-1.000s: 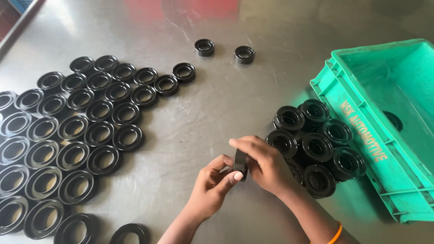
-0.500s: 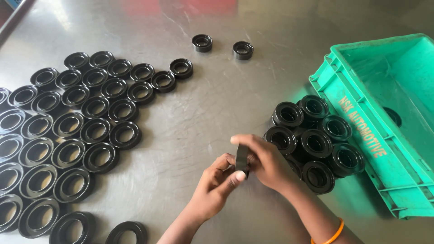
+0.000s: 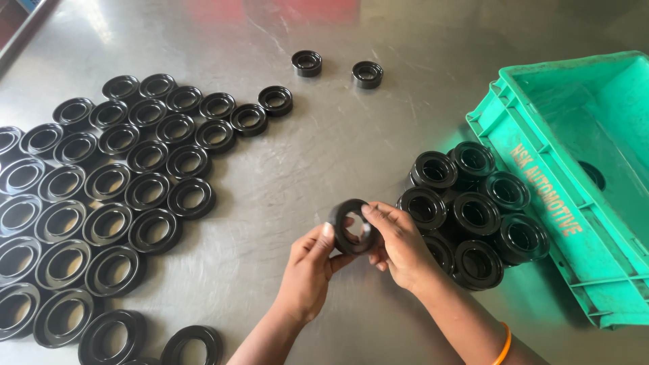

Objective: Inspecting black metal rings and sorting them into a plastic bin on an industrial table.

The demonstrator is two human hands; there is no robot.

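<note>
While both hands pinch it, the black round rubber seal ring (image 3: 353, 226) sits lower centre, face toward us: our left hand (image 3: 309, 269) clamps its lower-left rim, our right hand (image 3: 400, 245) its right rim, above the steel table (image 3: 338, 142).

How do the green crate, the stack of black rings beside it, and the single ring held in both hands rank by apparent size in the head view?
1. green crate
2. stack of black rings
3. held ring
</note>
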